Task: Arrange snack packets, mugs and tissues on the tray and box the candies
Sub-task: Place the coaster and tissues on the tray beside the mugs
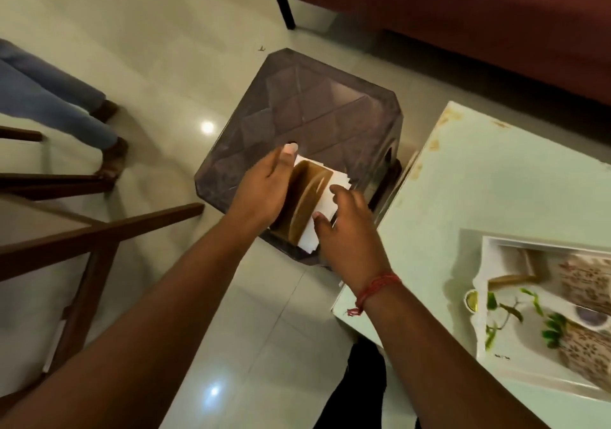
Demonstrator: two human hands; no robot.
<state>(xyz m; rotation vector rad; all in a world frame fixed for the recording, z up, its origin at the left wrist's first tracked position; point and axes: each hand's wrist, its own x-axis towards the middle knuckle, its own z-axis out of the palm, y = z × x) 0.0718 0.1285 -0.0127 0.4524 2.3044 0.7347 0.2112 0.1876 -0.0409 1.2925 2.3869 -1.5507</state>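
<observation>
A brown tissue holder [309,197] with white tissues [310,233] standing in it rests on the near corner of a dark plastic stool [317,111]. My left hand [264,187] presses flat against the holder's left side, fingers stretched out. My right hand [347,226] is on its right side, thumb and fingers touching the white tissues. A white tray [489,263] with a leaf print lies on the pale table [463,177] at the right. It holds patterned packets [585,283] and a mug [471,299] at its left edge.
A wooden chair frame [99,230] stands at the left. Another person's legs in jeans [56,101] are at the far left. A red sofa [463,15] runs along the back right. Glossy tiled floor lies between them.
</observation>
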